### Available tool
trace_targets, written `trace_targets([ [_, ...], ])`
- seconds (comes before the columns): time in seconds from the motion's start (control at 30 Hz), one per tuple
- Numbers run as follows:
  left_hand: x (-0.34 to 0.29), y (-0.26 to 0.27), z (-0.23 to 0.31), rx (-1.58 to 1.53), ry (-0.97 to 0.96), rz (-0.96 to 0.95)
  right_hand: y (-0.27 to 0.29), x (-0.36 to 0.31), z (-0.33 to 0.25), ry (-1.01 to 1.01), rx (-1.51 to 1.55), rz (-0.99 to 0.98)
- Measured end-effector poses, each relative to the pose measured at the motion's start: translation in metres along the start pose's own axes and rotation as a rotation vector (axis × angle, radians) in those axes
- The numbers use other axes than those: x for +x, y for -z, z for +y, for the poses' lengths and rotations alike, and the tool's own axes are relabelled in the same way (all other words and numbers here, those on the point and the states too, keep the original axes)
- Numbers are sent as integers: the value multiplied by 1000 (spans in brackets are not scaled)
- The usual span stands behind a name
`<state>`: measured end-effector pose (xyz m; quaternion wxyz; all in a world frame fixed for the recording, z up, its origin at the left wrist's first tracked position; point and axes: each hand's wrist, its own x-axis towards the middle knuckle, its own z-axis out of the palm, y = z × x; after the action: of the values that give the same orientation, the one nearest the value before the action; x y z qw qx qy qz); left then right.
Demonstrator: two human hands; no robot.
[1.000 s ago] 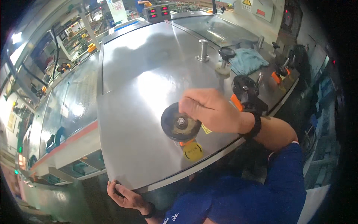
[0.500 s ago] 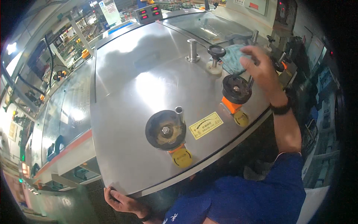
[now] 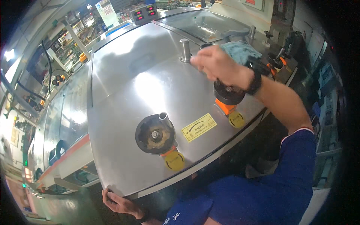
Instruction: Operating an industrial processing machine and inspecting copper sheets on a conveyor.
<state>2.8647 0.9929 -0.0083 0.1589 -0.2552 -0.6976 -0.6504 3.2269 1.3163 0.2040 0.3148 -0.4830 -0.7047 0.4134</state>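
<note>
The far wheel (image 3: 225, 98) is mounted on the steel panel (image 3: 123, 150), near the edge closest to the person, and is partly covered by the right hand (image 3: 223, 69). It is round and black, with a bright nut (image 3: 229, 89) at its centre and an orange block (image 3: 225, 107) below. The right hand's fingers are curled and blurred; whether anything is gripped cannot be told. The panel's corner is touched by the left hand (image 3: 119, 203), fingers bent, its grip unclear.
</note>
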Motion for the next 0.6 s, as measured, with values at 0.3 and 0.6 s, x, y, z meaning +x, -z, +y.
trace_targets([
  [0.3,-1,0,-2,-7,-27,45,31,-83,53,999,-636,370],
  [0.6,0,-5,6,-92,36,56,27,11,38,152,369,65],
])
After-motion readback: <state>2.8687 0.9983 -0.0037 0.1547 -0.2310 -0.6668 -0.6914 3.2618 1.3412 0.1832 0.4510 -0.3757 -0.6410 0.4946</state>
